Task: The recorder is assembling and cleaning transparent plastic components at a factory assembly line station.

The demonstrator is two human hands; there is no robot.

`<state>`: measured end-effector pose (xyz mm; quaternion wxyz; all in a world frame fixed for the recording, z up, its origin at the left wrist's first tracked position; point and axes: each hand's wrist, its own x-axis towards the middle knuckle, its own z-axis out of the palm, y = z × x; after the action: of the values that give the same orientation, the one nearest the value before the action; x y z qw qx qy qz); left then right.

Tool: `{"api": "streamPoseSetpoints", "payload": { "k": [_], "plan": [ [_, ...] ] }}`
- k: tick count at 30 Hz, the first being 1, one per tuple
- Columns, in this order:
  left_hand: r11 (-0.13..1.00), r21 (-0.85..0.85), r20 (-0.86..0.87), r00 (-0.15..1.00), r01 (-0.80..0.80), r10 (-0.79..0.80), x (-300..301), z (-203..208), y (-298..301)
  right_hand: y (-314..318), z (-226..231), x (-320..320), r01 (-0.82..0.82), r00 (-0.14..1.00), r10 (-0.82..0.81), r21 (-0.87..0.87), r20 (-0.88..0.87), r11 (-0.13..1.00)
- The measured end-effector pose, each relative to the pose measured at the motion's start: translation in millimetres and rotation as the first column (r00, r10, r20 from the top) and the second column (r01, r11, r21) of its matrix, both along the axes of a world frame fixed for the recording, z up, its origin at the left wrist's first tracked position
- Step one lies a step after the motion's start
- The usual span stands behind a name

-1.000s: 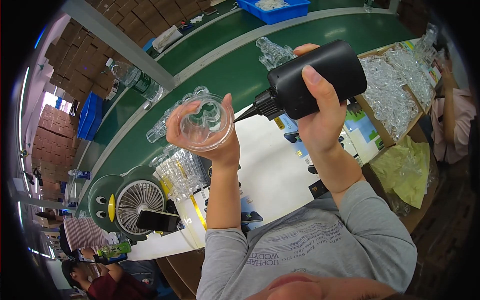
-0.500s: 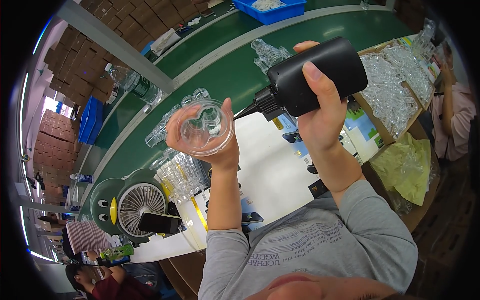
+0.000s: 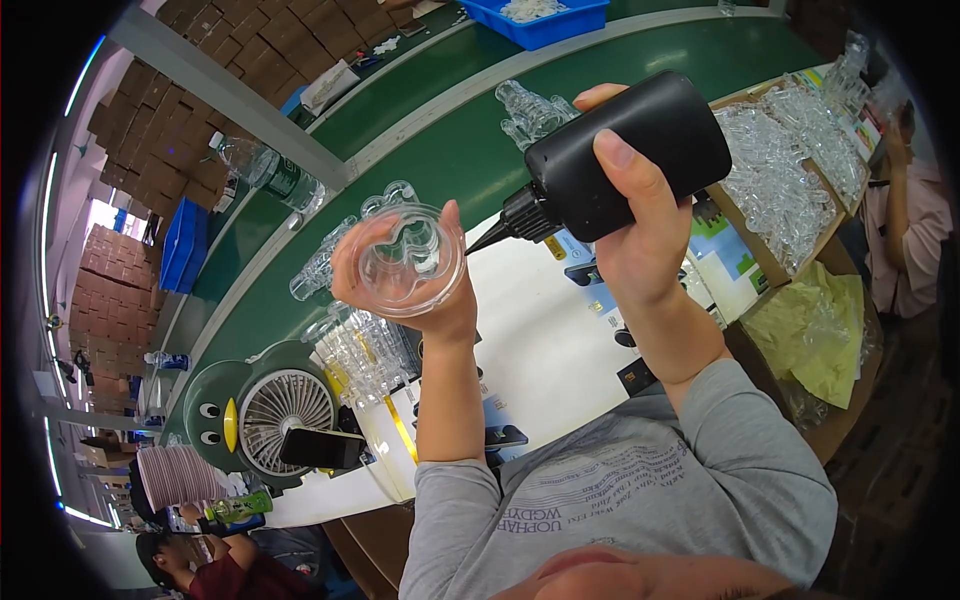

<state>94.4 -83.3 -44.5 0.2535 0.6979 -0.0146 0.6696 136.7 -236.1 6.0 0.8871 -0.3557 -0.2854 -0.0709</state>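
My left hand (image 3: 450, 290) is closed round a clear plastic piece (image 3: 408, 262) with a round rim and a wavy inner shape. In my right hand (image 3: 645, 230) a black squeeze bottle (image 3: 635, 150) lies tilted, its thin nozzle (image 3: 490, 235) pointing down to the left. The nozzle's tip is at the rim of the clear piece, beside my left fingers; whether it touches cannot be made out. Several similar clear pieces (image 3: 360, 350) stand on the white table sheet (image 3: 540, 340) by my left forearm. More clear parts (image 3: 535, 110) lie beyond the bottle on the green surface.
A green fan (image 3: 285, 415) with a phone (image 3: 320, 448) before it stands at the left. Cartons of clear parts (image 3: 775, 180) and yellow wrapping (image 3: 810, 335) are at the right. A blue tray (image 3: 540, 25) sits at the back. Other people are at the right edge and lower left.
The black bottle has shifted slightly to the left and its nozzle has dropped a little along the rim. The clear piece has tilted slightly in my left hand.
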Motion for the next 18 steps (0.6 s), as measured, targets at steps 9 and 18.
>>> {"api": "streamPoseSetpoints", "payload": {
  "k": [9,18],
  "plan": [
    [0.997,-0.045,-0.011,0.998,0.06,-0.06,-0.7,-0.8,-0.7,-1.7,1.3,-0.6,0.014,0.999,-0.014,-0.012,-0.034,1.0],
    [0.998,0.062,-0.03,0.999,0.018,-0.017,-1.5,-3.0,2.0,-3.8,2.9,0.5,0.011,0.999,-0.011,0.02,-0.038,1.0]
  ]
}}
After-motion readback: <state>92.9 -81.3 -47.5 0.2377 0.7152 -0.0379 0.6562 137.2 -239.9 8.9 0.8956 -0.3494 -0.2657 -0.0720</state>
